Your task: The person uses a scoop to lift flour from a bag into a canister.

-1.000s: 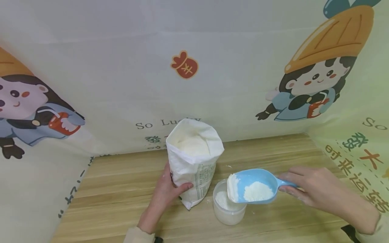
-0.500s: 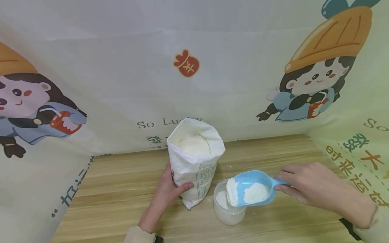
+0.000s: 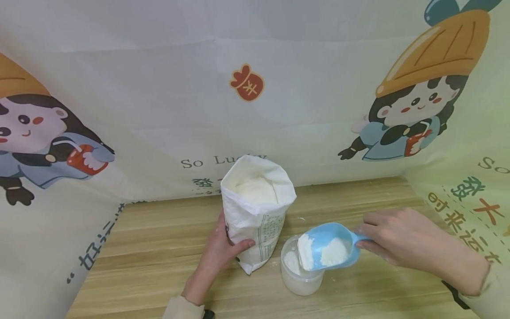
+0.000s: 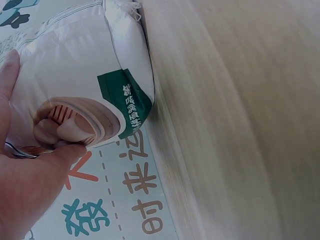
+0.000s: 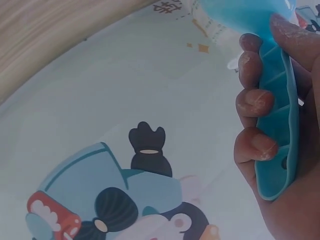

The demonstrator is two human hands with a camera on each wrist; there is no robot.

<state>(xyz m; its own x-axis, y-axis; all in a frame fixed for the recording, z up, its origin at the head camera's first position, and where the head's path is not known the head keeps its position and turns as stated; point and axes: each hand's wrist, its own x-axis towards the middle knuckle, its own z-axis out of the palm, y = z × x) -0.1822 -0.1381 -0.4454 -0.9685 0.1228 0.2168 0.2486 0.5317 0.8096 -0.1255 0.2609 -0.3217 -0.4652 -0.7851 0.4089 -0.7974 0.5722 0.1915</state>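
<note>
An upright white bag of flour stands open-topped on the table, flour visible inside its mouth. Around its lower left side my left hand grips it, thumb across the front; the left wrist view shows a steamed-bun picture and green label on the bag. My right hand holds a blue scoop by its handle, with fingers curled round it. Flour lies in the scoop's bowl and at its front lip. That lip is above a clear plastic tub, which has white flour in it.
The wooden table meets a printed cloth backdrop right behind the bag. Cloth also rises at both sides. Small specks of flour lie on the wood near the tub.
My right hand has moved a little to the left with the scoop, its lip staying over the tub. The left hand keeps its grip on the bag.
</note>
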